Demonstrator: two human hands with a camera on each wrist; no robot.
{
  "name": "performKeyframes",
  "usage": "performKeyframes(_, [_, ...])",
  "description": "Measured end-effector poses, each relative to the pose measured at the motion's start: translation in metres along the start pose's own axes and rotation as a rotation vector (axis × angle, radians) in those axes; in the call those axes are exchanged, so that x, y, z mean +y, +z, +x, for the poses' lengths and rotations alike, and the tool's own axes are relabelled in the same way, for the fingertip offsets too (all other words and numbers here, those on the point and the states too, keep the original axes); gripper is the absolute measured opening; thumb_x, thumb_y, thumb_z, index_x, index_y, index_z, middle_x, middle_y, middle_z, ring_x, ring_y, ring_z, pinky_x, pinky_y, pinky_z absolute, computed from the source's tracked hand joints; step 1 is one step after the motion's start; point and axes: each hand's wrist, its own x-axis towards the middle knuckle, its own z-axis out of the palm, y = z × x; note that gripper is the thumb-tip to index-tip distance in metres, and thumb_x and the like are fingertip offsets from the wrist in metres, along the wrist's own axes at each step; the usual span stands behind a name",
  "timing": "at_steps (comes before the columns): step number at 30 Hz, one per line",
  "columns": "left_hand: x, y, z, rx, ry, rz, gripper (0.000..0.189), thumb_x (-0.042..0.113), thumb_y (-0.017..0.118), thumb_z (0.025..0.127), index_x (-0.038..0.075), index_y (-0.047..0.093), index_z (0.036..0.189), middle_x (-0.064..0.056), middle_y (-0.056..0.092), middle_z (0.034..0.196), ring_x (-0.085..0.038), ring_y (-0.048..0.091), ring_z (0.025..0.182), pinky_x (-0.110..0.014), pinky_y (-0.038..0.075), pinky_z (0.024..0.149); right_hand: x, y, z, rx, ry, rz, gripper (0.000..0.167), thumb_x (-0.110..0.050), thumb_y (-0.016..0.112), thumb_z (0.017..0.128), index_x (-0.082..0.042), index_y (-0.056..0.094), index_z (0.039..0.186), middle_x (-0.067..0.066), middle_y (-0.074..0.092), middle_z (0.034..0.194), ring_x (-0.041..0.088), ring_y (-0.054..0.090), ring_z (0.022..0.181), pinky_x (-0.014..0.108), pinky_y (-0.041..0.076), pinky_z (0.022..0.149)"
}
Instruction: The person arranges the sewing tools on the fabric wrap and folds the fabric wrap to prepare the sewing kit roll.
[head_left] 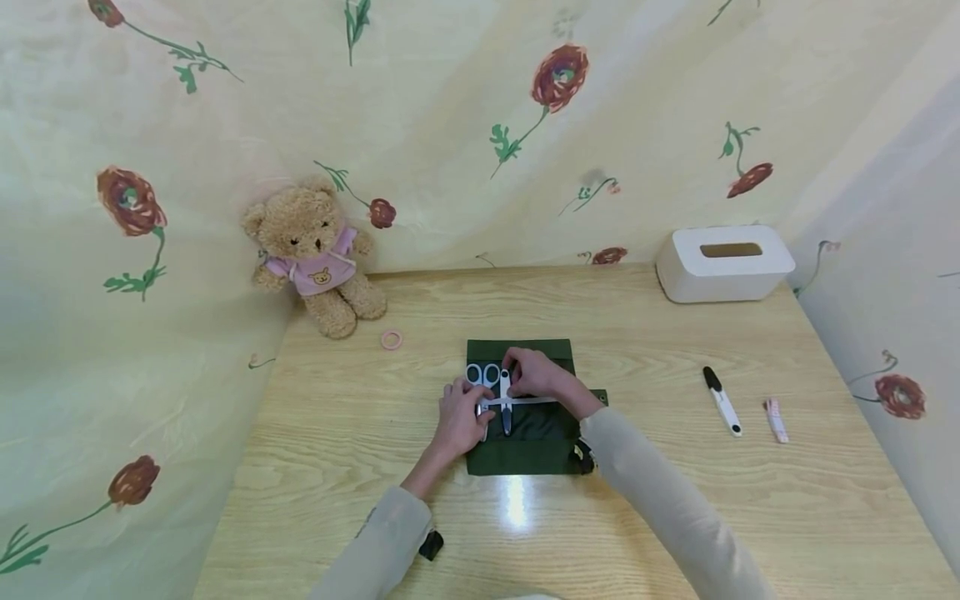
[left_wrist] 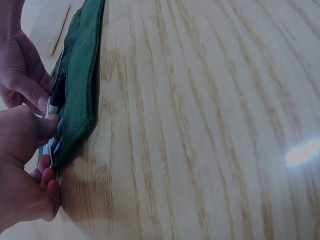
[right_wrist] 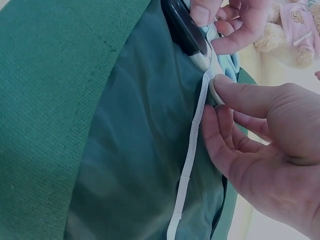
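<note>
A green fabric tool case [head_left: 517, 458] lies unfolded on the table, a white elastic band [right_wrist: 187, 170] running across its dark lining. White-handled scissors [head_left: 482, 375] sit at its left side, partly covered by my left hand [head_left: 461, 415], whose thumb and fingers pinch the elastic beside them. To the right of the scissors, a slim white tool with a black end [head_left: 506, 400] passes under the band. My right hand [head_left: 534, 372] pinches its white upper part; the black end [right_wrist: 184, 25] points toward the case's near side. What kind of tool this is, I cannot tell.
Farther right lie a similar white tool with a black end [head_left: 722, 402] and a small white-and-pink strip [head_left: 776, 420]. A pink ring [head_left: 392, 339] lies left of the case. Behind stand a teddy bear [head_left: 318, 271] and a white tissue box [head_left: 723, 275].
</note>
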Motion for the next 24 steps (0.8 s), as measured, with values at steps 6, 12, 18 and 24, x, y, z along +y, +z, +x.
performKeyframes(6, [0.000,0.001,0.000,-0.003,-0.005,0.004,0.020,0.016,0.076,0.089,0.014,0.069,0.108,-0.011,0.048,0.112,-0.029,0.043,0.097,-0.042,0.036,0.080,0.001,-0.001,0.001,-0.014,-0.009,-0.025,0.034,0.002,0.076,0.084,0.002,0.058,0.112,0.007,0.058,0.082,0.018,0.055,0.072,0.030,0.044,0.065])
performKeyframes(12, [0.002,0.005,0.004,-0.013,-0.007,-0.011,0.020,0.016,0.076,0.090,0.015,0.069,0.108,-0.010,0.048,0.113,-0.029,0.042,0.098,-0.042,0.036,0.081,0.002,-0.006,-0.001,-0.020,-0.015,-0.062,0.032,0.003,0.075,0.083,0.002,0.060,0.111,0.006,0.058,0.082,0.018,0.055,0.072,0.029,0.044,0.065])
performKeyframes(18, [0.003,0.006,0.002,-0.002,0.026,-0.007,0.019,0.017,0.075,0.091,0.014,0.070,0.109,-0.010,0.048,0.113,-0.029,0.042,0.099,-0.043,0.037,0.083,0.012,-0.015,-0.019,0.042,-0.064,-0.085,0.032,-0.002,0.067,0.092,0.005,0.059,0.121,0.005,0.060,0.083,0.015,0.056,0.069,0.030,0.045,0.063])
performKeyframes(24, [-0.001,0.005,-0.010,0.102,0.081,0.019,0.022,0.014,0.076,0.089,0.012,0.071,0.110,-0.011,0.049,0.110,-0.029,0.042,0.097,-0.043,0.038,0.082,0.045,-0.049,-0.066,0.217,-0.144,-0.095,0.025,-0.001,0.062,0.094,0.011,0.061,0.116,0.011,0.065,0.091,0.023,0.063,0.077,0.039,0.051,0.068])
